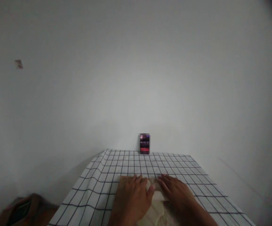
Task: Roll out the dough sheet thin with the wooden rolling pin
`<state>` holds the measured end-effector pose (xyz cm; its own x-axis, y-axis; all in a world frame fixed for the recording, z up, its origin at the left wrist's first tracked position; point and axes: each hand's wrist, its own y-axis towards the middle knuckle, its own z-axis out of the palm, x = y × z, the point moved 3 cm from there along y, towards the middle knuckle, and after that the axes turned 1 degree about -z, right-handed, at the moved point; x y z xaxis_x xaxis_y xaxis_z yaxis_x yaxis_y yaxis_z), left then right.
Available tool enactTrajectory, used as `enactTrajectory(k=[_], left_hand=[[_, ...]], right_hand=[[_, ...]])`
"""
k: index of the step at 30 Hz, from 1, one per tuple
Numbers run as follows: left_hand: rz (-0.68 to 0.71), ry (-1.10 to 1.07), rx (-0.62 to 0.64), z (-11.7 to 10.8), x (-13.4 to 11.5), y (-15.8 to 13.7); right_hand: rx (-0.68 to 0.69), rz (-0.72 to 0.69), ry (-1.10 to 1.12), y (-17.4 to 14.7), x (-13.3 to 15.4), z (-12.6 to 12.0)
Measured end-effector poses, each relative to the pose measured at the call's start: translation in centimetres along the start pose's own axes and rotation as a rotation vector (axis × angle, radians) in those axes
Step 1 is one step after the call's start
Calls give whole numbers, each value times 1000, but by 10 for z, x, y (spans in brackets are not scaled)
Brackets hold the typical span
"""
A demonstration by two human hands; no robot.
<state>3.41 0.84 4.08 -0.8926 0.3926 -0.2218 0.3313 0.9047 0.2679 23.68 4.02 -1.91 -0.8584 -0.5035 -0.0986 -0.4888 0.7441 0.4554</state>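
Observation:
A flat brown piece (118,193), like a board or cardboard, lies at the near end of the checked cloth. On it is a pale cream, wrinkled layer (158,208) whose material I cannot make out. My left hand (139,194) rests palm down over the brown piece, fingers stretched forward to its far edge and thumb pointing at the cream layer. Across from it, my right hand (174,190) is laid flat with its fingers extended and angled inward near the far right corner. Both hands cover much of the brown piece, and its near end leaves the view.
A white tablecloth with black grid lines (98,188) covers the table. At its far edge a small dark, blurred-out upright object (144,143) leans near the white wall (145,69). A brown box-like thing (24,208) sits low at the left.

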Motion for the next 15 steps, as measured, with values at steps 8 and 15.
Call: enactTrajectory(k=[8,15], left_hand=[[-31,-56,20,20,-2,-13],[-54,-5,70,0,4,47]], right_hand=[[-148,14,-42,-42,18,-10],[184,302,172,30,-26,3]])
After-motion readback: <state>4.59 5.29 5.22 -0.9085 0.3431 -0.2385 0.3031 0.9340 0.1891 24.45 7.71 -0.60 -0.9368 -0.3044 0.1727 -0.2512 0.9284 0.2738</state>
